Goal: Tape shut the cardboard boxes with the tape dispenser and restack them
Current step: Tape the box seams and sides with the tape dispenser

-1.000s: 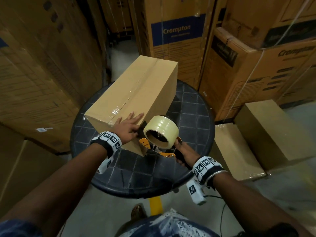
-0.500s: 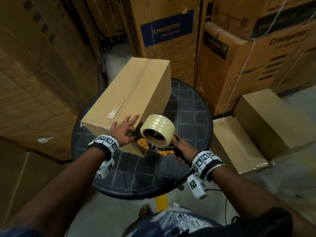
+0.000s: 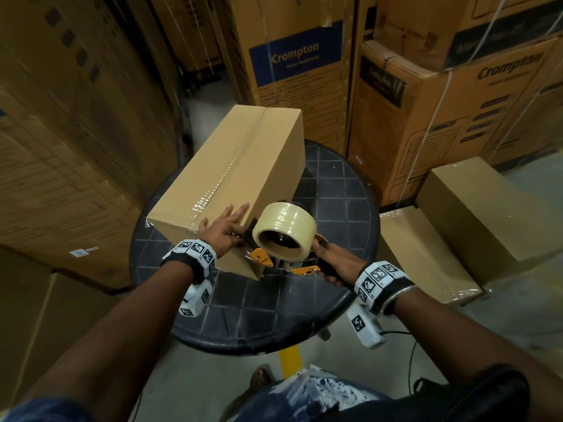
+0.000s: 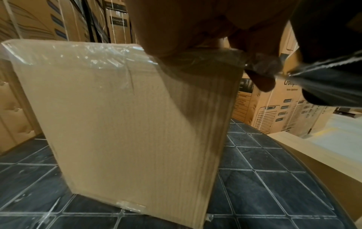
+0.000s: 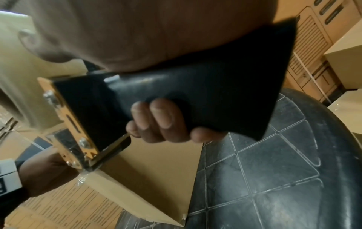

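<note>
I see 1 long cardboard box [image 3: 231, 178] lying on the round black bench [image 3: 335, 193], running from the near left toward the far side, with a strip of clear tape [image 3: 225, 175] along its top seam and folded over the near end face. My left hand [image 3: 221, 231] lies flat on the box's near top corner, fingers straight and spread, holding nothing; in the left wrist view the thumb [image 4: 262, 80] hangs just beside the taped edge. My right hand [image 3: 333, 263] has its fingers [image 5: 156, 117] wrapped round the black handle of the tape dispenser [image 3: 285, 239], which sits against the near end of the box, its pale roll facing me and its orange side plates showing below. I cannot tell whether the blade touches the cardboard. To the right of the bench, 2 plain boxes [image 3: 475, 214] rest on the floor. Printed Crompton cartons [image 3: 304, 65] are stacked at the far side and the left.
</note>
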Available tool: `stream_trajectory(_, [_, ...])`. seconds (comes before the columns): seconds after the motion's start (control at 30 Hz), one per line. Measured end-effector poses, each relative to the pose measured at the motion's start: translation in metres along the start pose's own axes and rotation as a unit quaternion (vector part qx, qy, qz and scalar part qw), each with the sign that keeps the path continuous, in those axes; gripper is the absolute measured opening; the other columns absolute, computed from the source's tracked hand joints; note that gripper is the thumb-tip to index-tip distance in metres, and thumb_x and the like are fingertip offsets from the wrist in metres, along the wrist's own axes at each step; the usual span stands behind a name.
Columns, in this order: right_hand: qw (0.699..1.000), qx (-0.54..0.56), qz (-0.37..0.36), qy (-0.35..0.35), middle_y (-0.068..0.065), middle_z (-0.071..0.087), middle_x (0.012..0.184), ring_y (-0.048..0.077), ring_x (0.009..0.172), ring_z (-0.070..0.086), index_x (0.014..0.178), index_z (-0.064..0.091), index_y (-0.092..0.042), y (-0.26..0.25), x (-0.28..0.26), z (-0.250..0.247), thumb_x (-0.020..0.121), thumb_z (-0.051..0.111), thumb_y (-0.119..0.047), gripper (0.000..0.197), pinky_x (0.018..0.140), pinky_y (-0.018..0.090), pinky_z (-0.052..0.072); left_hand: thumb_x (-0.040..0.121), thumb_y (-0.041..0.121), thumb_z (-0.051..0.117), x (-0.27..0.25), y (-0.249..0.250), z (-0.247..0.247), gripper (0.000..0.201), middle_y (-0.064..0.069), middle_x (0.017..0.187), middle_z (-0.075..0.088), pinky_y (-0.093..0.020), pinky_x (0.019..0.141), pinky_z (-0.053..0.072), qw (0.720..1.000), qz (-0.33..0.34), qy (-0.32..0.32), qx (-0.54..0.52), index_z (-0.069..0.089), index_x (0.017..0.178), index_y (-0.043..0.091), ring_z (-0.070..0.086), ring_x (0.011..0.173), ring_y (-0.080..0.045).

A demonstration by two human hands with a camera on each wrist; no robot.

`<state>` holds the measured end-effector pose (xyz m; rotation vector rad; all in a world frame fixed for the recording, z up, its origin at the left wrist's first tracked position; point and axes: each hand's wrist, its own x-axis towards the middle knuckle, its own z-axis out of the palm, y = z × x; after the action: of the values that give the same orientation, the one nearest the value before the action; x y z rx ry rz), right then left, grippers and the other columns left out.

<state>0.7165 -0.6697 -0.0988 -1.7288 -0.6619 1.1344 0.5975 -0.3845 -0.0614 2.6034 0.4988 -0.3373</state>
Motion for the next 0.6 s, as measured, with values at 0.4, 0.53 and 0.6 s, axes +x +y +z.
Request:
stream_trajectory(0.4, [0.986, -0.164, 0.011, 0.003, -0.002, 0.056, 0.063, 0.004, 0.045, 0.049, 0.086, 0.059, -0.012, -0.007, 0.018, 0.012, 0.083, 0.034, -0.077, 0.069, 0.056, 0.022, 0.044, 0.088, 0.012, 0.062, -0.002, 0.001, 0.005, 0.021, 0.029, 0.158, 0.005, -0.065, 0.113, 0.002, 0.998, -0.003, 0.02, 0.059, 0.074, 0.086, 0.029, -0.002, 0.151, -0.008])
stream_trajectory(0.53, [0.982, -0.188, 0.009, 0.016, -0.003, 0.055, 0.063, 0.01, 0.052, 0.05, 0.077, 0.055, -0.017, -0.004, 0.022, 0.015, 0.082, 0.03, -0.077, 0.065, 0.062, 0.027, 0.045, 0.089, 0.014, 0.061, -0.003, 0.001, 0.004, 0.029, 0.027, 0.16, 0.003, -0.066, 0.113, 0.003, 0.998, 0.007, 0.019, 0.055, 0.067, 0.08, 0.041, -0.003, 0.151, -0.009])
stream_trajectory(0.6, [0.984, -0.18, 0.002, 0.02, -0.003, 0.056, 0.064, 0.009, 0.052, 0.051, 0.08, 0.056, -0.017, -0.003, 0.023, 0.016, 0.083, 0.03, -0.076, 0.064, 0.061, 0.026, 0.044, 0.09, 0.015, 0.061, -0.004, 0.002, 0.003, 0.04, 0.026, 0.16, 0.003, -0.066, 0.113, 0.002, 0.998, 0.01, 0.012, 0.056, 0.057, 0.075, 0.052, -0.004, 0.151, -0.008])
